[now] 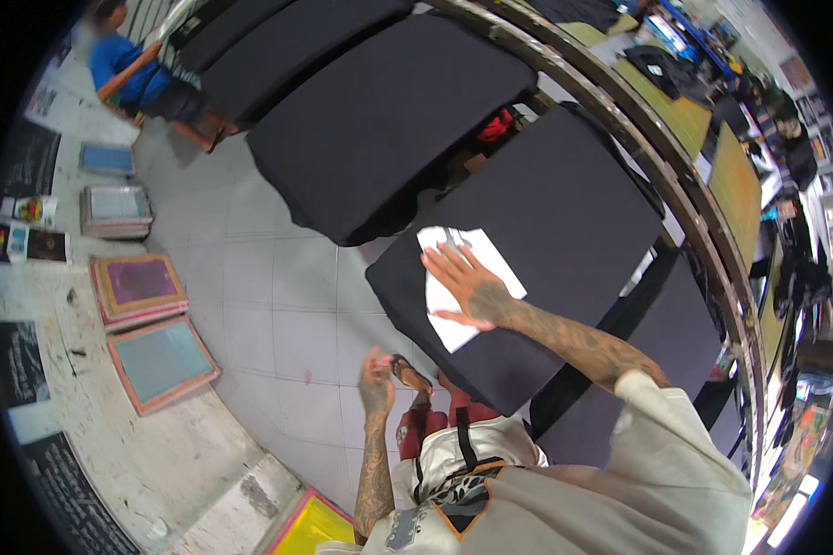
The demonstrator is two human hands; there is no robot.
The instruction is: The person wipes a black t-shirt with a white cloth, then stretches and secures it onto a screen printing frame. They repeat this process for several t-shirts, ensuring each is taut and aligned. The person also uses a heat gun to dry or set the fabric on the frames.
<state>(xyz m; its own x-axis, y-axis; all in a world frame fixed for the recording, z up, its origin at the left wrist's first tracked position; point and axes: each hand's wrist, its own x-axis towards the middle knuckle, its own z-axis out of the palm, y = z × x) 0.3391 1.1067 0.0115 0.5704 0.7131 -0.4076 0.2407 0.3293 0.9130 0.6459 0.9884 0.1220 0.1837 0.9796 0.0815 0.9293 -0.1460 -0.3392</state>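
My right hand (467, 282) rests flat on the white sheet (489, 255), fingers apart; my left hand (376, 381) hangs loosely open, seemingly empty. The sheet is already laid on the black cloth (565, 203), my palm not yet off it.

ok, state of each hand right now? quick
Left hand: raised over the floor side, blurred; fingers look partly curled, open or closed can't be told.
Right hand: open, spread on the white sheet, not gripping.
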